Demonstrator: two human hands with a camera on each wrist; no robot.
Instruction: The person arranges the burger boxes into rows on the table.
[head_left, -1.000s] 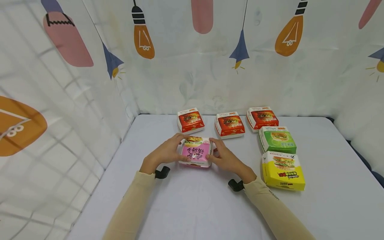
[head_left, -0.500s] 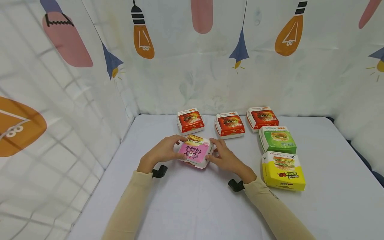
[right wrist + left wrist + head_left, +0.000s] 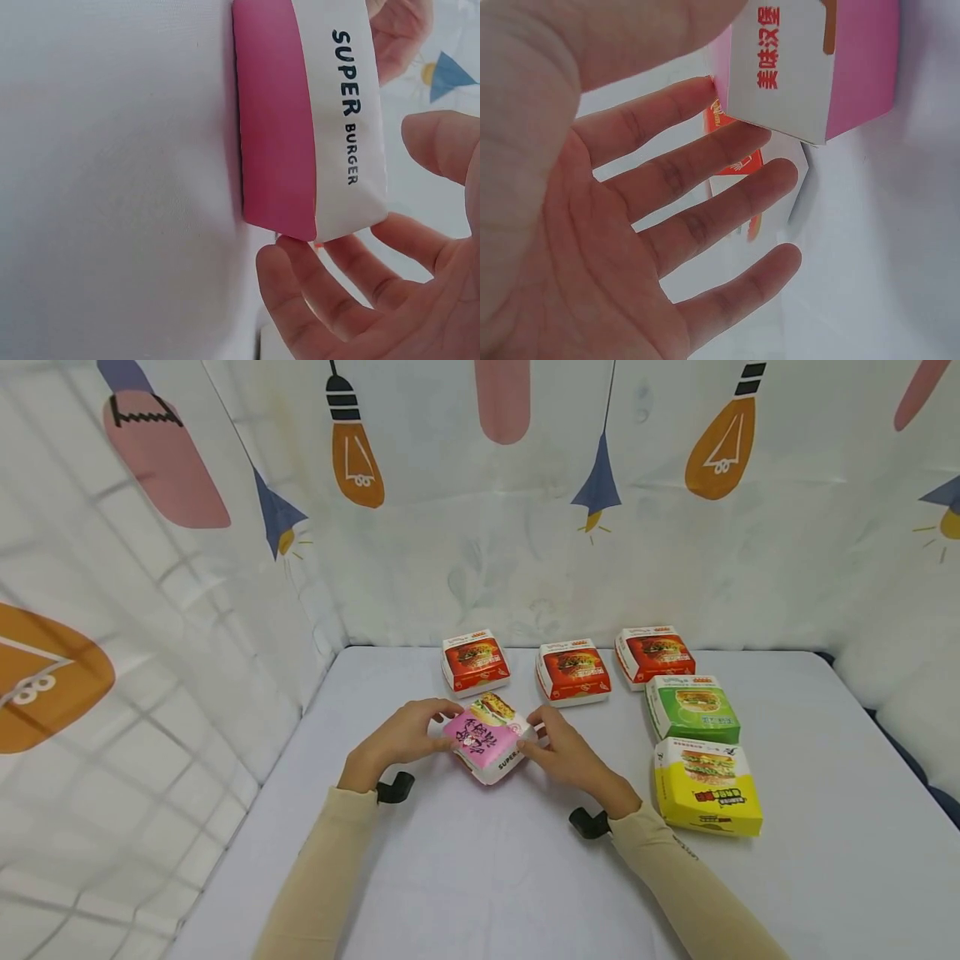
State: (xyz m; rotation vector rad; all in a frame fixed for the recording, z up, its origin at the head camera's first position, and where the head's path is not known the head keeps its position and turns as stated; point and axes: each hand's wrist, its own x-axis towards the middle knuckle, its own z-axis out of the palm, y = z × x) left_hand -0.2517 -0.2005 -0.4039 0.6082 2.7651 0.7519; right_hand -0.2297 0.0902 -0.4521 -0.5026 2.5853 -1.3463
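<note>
In the head view I see the pink box [image 3: 483, 735] in the middle of the table [image 3: 480, 877], slanted between the left hand [image 3: 405, 737] and the right hand [image 3: 573, 756]. Red boxes [image 3: 573, 675] sit far; the green box [image 3: 693, 710] and yellow box [image 3: 708, 787] sit right. In the left wrist view, the left hand seems to pinch a corner, its other fingers spread. In the right wrist view, the right hand touches a corner, thumb off it, so I can't tell if it grips. I think soft, even pushes are best, so the box won't squash.
</note>
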